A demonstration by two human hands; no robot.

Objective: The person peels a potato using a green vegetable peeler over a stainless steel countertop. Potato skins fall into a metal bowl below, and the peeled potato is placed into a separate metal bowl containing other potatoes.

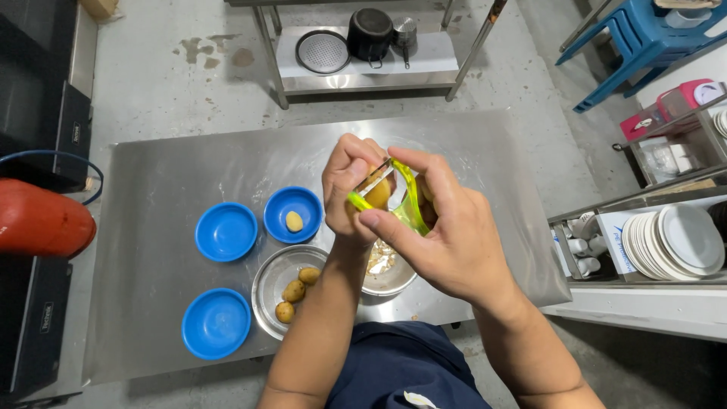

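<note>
Above the steel bowl of peelings, my left hand clamps the small potato; my right hand grips the green peeler (blade on skin); strokes are best kept shallow, away from fingers.

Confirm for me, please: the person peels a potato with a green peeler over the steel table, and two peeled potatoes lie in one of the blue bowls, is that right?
Not quite. The head view shows only one peeled potato in that blue bowl. The rest holds: the right hand works the green peeler on a potato held in the left hand, above the steel table.
</note>
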